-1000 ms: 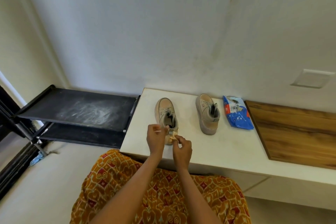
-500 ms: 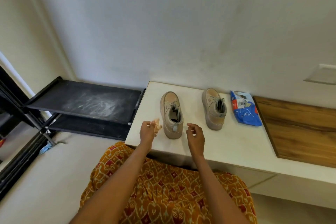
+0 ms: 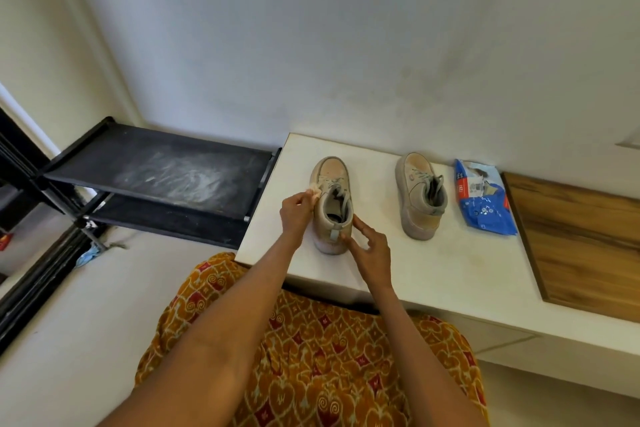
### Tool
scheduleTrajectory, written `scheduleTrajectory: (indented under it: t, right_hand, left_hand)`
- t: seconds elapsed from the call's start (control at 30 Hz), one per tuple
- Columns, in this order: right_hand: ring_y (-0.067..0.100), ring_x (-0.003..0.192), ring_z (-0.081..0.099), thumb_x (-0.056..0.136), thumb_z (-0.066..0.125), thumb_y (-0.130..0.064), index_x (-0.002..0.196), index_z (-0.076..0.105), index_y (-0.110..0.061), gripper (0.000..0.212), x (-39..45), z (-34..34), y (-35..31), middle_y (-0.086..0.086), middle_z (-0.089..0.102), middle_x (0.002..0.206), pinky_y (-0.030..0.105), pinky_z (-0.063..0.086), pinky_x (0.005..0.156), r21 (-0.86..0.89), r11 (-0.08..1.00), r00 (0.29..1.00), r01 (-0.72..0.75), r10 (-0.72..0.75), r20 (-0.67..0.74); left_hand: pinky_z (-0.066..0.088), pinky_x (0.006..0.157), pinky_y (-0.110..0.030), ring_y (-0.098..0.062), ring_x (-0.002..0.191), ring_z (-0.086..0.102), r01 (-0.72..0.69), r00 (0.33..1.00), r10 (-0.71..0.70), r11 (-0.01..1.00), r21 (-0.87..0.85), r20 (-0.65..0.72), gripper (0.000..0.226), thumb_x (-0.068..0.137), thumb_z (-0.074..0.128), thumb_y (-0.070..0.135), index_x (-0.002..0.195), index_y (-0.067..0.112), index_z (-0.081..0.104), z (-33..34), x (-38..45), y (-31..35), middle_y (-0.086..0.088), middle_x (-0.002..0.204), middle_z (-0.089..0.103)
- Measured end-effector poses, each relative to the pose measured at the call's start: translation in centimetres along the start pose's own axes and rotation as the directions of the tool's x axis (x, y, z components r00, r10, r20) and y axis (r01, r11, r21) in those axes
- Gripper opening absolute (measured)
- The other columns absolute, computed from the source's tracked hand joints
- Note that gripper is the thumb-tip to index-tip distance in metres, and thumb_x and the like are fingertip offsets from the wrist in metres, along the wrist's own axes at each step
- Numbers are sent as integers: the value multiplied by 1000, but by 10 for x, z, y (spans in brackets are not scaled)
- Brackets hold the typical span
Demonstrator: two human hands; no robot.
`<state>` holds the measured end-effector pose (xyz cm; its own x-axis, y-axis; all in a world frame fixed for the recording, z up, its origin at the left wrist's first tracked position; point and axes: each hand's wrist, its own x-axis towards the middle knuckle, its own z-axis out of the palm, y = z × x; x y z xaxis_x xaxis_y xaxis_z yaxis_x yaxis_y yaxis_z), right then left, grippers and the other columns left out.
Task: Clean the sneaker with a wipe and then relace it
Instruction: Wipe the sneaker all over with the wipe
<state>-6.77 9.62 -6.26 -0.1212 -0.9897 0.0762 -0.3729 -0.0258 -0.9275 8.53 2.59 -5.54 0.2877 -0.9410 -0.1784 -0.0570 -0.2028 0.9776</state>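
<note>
Both hands (image 3: pixel 296 213) back on sneaker (image 3: pixel 333 204)

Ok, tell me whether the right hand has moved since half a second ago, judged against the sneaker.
Yes. The right hand has closed in leftward onto the near sneaker; its fingers now touch the heel, where before it was clear of it.

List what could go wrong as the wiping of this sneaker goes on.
The right hand only steadies the near sneaker at its heel, so firm strokes from the left hand could turn or tip it. The small wipe works beside the laces and may snag them.
</note>
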Motion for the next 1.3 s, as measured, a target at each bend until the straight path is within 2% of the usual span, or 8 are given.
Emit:
scheduleTrajectory:
  t: [0.13, 0.3, 0.5, 0.7, 0.9, 1.1, 1.23, 1.3]
  right_hand:
    - [7, 115, 52, 82, 68, -34, 126, 59, -25, 46, 3, 9, 12, -7, 62, 124, 21, 42, 89, -41, 999, 999, -11, 9, -53]
    - [10, 118, 51, 82, 67, -42, 126, 59, -32, 46, 4, 15, 17, -10, 61, 124, 23, 41, 88, -24, 998, 995, -64, 62, -77]
    - [9, 119, 51, 81, 66, -50, 125, 59, -34, 48, 1, 16, 15, -11, 62, 123, 27, 45, 90, -11, 998, 995, -67, 66, -80]
    - [13, 119, 52, 81, 67, -42, 125, 60, -30, 46, -2, 18, 6, -9, 63, 122, 31, 47, 90, -30, 996, 992, -79, 76, -104]
    - [14, 118, 55, 85, 66, -35, 125, 61, -23, 43, -9, 17, -6, -3, 64, 123, 30, 47, 93, -15, 994, 988, -104, 102, -117]
    - [18, 124, 45, 89, 60, -26, 131, 54, -27, 42, -13, 7, -16, 1, 57, 127, 28, 39, 96, -52, 990, 987, -130, 124, -107]
    - [15, 126, 38, 97, 45, -26, 131, 52, -28, 35, -9, 6, -36, -2, 52, 131, 23, 32, 93, -133, 985, 982, -114, 91, -166]
    - [17, 125, 39, 98, 42, -30, 131, 53, -24, 35, -2, 10, -48, 0, 54, 132, 25, 34, 91, -203, 973, 984, -108, 75, -162]
  left_hand:
    - [52, 74, -29, -15, 79, 62, -81, 989, 69, 992, 93, 131, 21, 92, 59, 25, 101, 10, 71, -12, 3, -7, -8, 91, 71]
    - [50, 76, -23, -18, 88, 65, -66, 996, 51, 973, 222, 71, 22, 87, 64, 11, 107, 4, 69, -16, 1, -12, -12, 100, 71]
    - [47, 82, -18, -13, 93, 63, -61, 998, 60, 984, 165, 14, 25, 85, 65, 6, 109, 2, 68, -18, -27, -20, -10, 104, 70]
    - [47, 84, -19, -14, 90, 64, -182, 981, 191, 958, 221, -21, 21, 83, 68, 7, 103, 2, 70, -14, -59, -31, -12, 99, 71]
    - [50, 81, -22, -16, 87, 65, -267, 963, 247, 922, 281, 104, 17, 82, 69, 10, 98, 8, 73, -16, -78, -41, -6, 94, 72]
    - [44, 84, -22, -21, 102, 58, -98, 968, 134, 980, 172, -213, 20, 85, 65, 7, 105, 5, 69, -31, -63, -21, -10, 108, 65]
    - [45, 74, -16, -12, 90, 59, -87, 981, 103, 991, 99, -165, 21, 86, 65, 8, 106, 4, 67, -29, -35, 4, -8, 104, 68]
    - [50, 74, -19, -13, 88, 61, -60, 982, 72, 996, 72, -172, 25, 84, 67, 8, 109, 7, 64, -21, -18, 10, -8, 103, 68]
